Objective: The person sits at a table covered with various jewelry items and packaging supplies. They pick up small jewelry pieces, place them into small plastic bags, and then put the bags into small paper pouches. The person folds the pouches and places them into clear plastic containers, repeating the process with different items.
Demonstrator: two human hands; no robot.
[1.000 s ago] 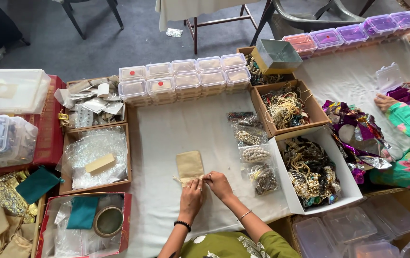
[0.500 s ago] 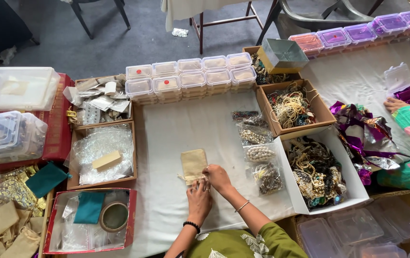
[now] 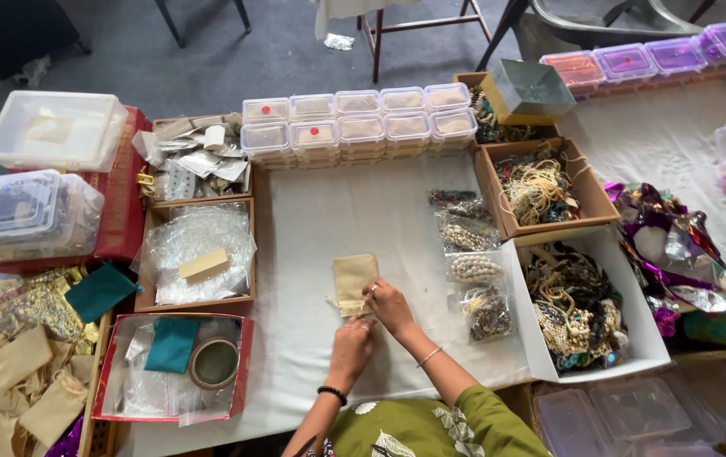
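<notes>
On the white surface, just left of the bagged beads, the pouch has barely shifted, and both hands, left hand and right hand, stay pinched narrow on its lower mouth, so the drawstring work seemingly continues.

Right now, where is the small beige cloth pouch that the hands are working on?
In the head view, the beige pouch lies on the white cloth, left of the bagged beads, under the left hand and right hand.

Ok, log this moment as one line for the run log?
left hand: pinching pouch mouth | right hand: grip on same end | small beige cloth drawstring pouch: flat on white tablecloth
</notes>
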